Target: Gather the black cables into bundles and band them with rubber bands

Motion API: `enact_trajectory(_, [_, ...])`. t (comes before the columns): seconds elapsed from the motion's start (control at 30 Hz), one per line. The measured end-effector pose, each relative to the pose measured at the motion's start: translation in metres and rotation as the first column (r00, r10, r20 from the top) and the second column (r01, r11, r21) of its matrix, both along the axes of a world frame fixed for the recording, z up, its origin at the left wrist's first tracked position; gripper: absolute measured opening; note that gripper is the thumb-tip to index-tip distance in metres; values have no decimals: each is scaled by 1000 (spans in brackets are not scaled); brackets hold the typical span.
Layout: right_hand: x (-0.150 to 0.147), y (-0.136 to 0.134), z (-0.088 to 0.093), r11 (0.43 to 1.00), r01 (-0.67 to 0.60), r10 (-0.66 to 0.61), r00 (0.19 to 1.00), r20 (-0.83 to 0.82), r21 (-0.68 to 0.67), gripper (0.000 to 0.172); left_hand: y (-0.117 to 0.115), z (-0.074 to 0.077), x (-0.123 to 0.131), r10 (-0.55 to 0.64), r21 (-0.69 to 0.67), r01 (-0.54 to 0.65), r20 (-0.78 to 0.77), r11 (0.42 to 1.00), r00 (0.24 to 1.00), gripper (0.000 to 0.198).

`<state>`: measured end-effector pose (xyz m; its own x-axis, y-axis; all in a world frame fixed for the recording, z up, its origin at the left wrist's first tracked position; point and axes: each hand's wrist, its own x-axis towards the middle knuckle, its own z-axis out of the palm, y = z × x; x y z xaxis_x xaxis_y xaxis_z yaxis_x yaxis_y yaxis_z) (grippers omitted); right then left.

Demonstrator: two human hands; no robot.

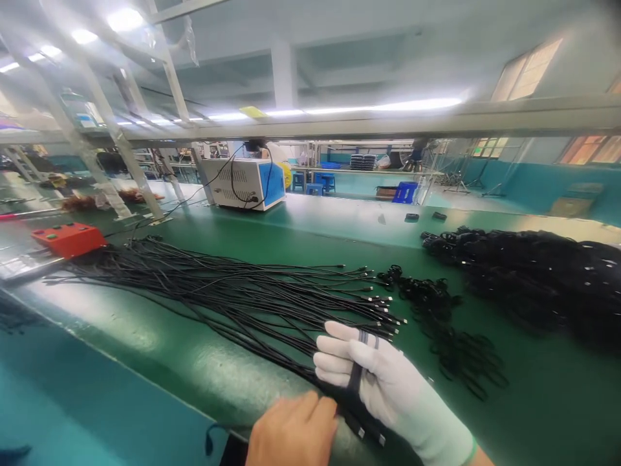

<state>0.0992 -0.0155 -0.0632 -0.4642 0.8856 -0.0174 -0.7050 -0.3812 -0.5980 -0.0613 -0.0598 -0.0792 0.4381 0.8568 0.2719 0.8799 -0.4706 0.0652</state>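
– On near edge of green bench (145, 343), head cam: status of hands?
– Right hand (388, 388): white glove, half-curled, holding black cable (356, 378) wound across fingers & palm; plug ends (371, 435) sticking out under heel of hand. Left hand (294, 430): bare, curled, knuckles up, touching same cable just beside glove. Pinching or only resting? Can't tell, fingertips hidden.
– Rest of stock?
– Loose cables (218, 285) fanned flat across bench, plugs pointing at glove, nearest ones right by fingertips. Small coils (436, 317) near, on right; big black heap (533, 278) beyond, well apart fr. hands. Orange button box (68, 238) far left, white-blue machine (242, 183) at back.
– Tips for doing this bit well?
– Prob. best: lay turns flat & side by side on glove, no crossing. Even, light tension fr. bare hand; no yanking at plugs. Line plug ends up level. Main risk, imo: snagging neighbour strands in fan, so lift clear of pile first. Watch bench edge too, easy drop-off for loose tails.
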Motion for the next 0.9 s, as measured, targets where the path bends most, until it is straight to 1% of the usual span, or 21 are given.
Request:
enact_trajectory(0.07, [-1,-5,-4,1000,-30,30,994,109,-3,33,7,19,-1,-107,79,106,9,991,994,13])
enact_trajectory(0.13, [-3,-10,-7,989,-143,139,979,147,23,28,17,40,-7,-191,89,187,39,978,981,11])
enact_trajectory(0.2, [-5,-14,-9,955,-291,284,953,107,57,22,28,56,-16,-232,33,230,86,973,969,8])
enact_trajectory(0.27, [-8,-17,-11,909,-413,411,911,40,58,21,38,65,-23,-242,-88,260,176,962,954,3])
enact_trajectory(0.33, [-11,-17,-13,866,-498,499,866,-23,36,26,47,64,-26,-212,-233,293,318,927,924,4])
enact_trajectory(0.4, [-13,-17,-15,828,-560,559,825,-90,8,31,55,57,-27,-150,-352,338,466,873,872,7])
enact_trajectory(0.47, [-15,-15,-15,791,-611,598,783,-174,-28,36,62,47,-24,-74,-429,384,583,818,809,9])
enact_trajectory(0.53, [-16,-13,-15,769,-637,606,755,-249,-60,40,66,39,-20,3,-490,440,671,753,742,12])
enact_trajectory(0.57, [-16,-13,-14,769,-636,601,752,-270,-62,40,66,36,-17,56,-520,462,705,718,707,17])
enact_trajectory(0.6, [-17,-12,-13,786,-616,580,765,-279,-54,39,64,33,-15,107,-548,473,723,690,682,22])
enact_trajectory(0.63, [-17,-11,-13,816,-577,545,791,-278,-42,38,61,31,-12,150,-572,465,725,675,673,27])
enact_trajectory(0.7, [-18,-10,-11,891,-453,434,862,-262,-17,34,52,26,-8,202,-606,409,694,682,691,30])
enact_trajectory(0.77, [-17,-8,-9,951,-309,300,923,-242,4,33,41,19,-7,209,-604,332,652,724,729,27])
enact_trajectory(0.8, [-15,-6,-8,969,-245,240,945,-223,6,32,36,16,-8,217,-597,263,612,758,761,26])
enact_trajectory(0.83, [-13,-5,-7,981,-194,191,961,-201,5,30,30,12,-8,234,-585,171,551,793,801,26])
enact_trajectory(0.9, [-7,0,-5,995,-104,100,983,-152,-15,27,20,5,-8,263,-513,-47,357,857,896,29])
